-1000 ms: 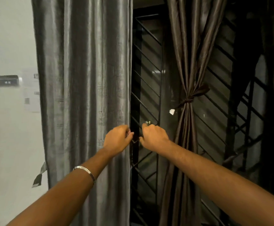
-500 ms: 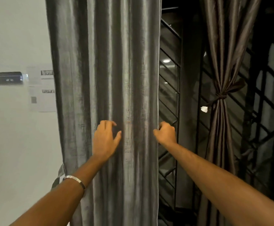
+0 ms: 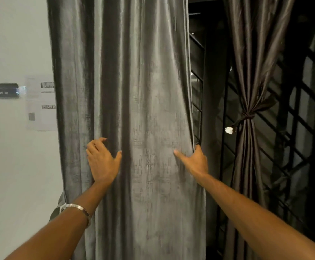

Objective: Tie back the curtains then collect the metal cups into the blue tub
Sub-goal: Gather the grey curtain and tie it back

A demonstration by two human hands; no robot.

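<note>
A grey curtain hangs loose and straight in front of me, filling the middle of the view. My left hand lies flat against its left folds, fingers spread. My right hand wraps around the curtain's right edge, thumb on the front and fingers behind the cloth. A brown curtain at the right is gathered and knotted with a tie at its middle. No metal cups or blue tub are in view.
A dark window grille with diagonal bars stands behind both curtains. At the left is a white wall with a small dark panel and a paper notice. A fabric strip hangs by the grey curtain's left edge.
My view has swung left, so the grey curtain now fills the middle. My hands have moved apart from the curtain's right edge: the left onto its folds, the right onto its edge.
</note>
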